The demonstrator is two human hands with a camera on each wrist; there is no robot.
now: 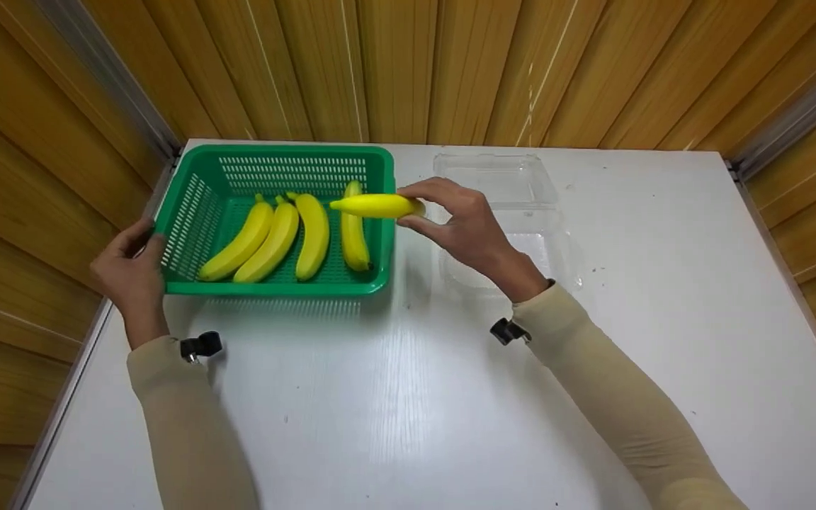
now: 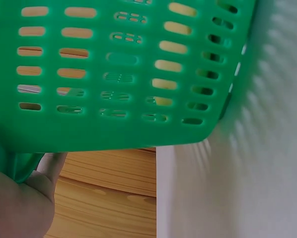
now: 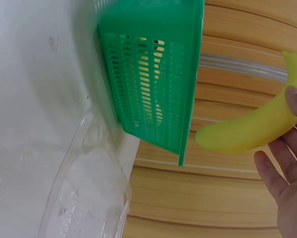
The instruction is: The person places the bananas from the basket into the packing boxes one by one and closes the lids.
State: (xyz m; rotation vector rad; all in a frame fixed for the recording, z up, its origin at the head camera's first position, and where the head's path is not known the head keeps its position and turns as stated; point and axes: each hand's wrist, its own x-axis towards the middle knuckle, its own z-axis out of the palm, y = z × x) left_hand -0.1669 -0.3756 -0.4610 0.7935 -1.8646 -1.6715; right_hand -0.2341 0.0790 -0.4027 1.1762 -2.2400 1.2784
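My right hand (image 1: 465, 227) pinches a yellow banana (image 1: 376, 206) between thumb and fingers, held above the right rim of a green plastic basket (image 1: 277, 289). The right wrist view shows this banana (image 3: 253, 126) raised beside the basket's slotted side (image 3: 148, 84). Several more bananas (image 1: 312, 237) lie in the basket; one of them (image 1: 355, 244) rests near its right wall, partly under the held one. My left hand (image 1: 132, 273) grips the basket's left rim. In the left wrist view that hand (image 2: 22, 203) is partly cut off, with its thumb against the green rim.
A clear plastic clamshell box (image 1: 496, 180) stands with its lid raised on the white table (image 1: 351, 397), right of the basket and partly behind my right hand. Wood-patterned walls (image 1: 408, 71) border the table at the back and sides.
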